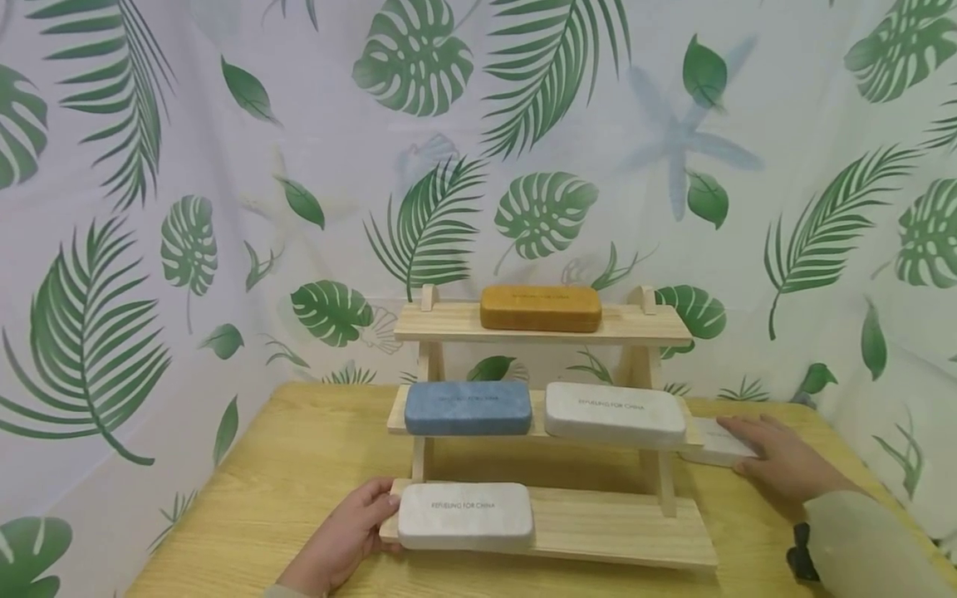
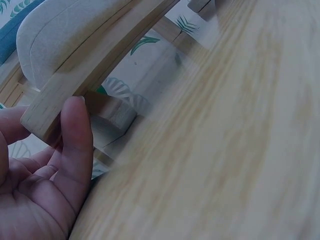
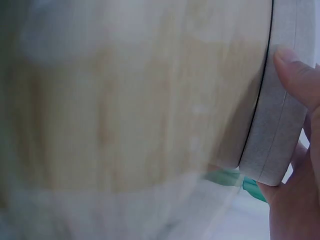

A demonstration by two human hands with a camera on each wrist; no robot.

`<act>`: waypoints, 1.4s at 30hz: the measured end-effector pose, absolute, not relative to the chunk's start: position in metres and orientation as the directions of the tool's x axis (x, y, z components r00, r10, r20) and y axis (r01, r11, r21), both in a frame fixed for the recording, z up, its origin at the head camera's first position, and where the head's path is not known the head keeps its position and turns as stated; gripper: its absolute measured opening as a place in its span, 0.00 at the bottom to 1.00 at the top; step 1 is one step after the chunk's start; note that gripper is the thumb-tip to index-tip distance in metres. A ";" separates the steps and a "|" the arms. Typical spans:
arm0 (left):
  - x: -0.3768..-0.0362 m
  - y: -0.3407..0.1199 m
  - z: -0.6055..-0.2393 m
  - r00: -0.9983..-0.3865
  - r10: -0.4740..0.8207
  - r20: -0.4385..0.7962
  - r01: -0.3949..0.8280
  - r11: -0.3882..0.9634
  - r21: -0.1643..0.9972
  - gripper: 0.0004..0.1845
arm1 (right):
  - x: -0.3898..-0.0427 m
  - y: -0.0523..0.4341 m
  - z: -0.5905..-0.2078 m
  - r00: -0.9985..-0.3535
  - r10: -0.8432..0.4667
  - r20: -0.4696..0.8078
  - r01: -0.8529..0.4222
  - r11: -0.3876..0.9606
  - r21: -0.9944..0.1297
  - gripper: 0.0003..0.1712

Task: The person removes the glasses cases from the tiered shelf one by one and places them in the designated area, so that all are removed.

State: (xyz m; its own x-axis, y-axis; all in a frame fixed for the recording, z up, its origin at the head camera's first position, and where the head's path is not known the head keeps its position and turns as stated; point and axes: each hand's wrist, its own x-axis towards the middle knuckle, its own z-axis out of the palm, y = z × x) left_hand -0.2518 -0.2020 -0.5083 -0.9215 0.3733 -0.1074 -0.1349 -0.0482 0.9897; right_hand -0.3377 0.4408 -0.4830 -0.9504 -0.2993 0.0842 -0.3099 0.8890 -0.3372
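Three cases (image 1: 541, 308) on wooden rack (image 1: 643, 326)

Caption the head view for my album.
Left hand steadies three-tier wooden rack of glasses cases; right hand grasps white case.
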 end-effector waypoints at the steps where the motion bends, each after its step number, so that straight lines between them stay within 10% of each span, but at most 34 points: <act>1: -0.252 -0.202 -0.508 -0.921 0.374 -0.106 -0.134 -0.048 0.990 0.33 | -0.338 0.441 -0.483 -0.952 -0.295 0.083 -0.305 0.891 -0.335 0.42; 13: -0.253 -0.200 -0.506 -0.917 0.384 -0.106 -0.135 -0.049 0.990 0.31 | -0.336 0.437 -0.484 -0.966 -0.224 0.127 -0.247 0.947 -0.204 0.46; 42: -0.251 -0.201 -0.506 -0.919 0.377 -0.117 -0.148 -0.052 0.988 0.32 | -0.259 0.377 -0.390 -0.900 -0.246 0.360 -0.387 0.829 -0.404 0.49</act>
State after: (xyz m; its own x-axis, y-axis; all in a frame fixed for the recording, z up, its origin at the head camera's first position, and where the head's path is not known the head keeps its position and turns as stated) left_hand -0.2511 -0.2006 -0.5057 -0.9187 0.3771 -0.1173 -0.1476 -0.0523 0.9877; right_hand -0.2591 0.3774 -0.3904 -0.9001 -0.2457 0.3597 -0.3875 0.8288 -0.4037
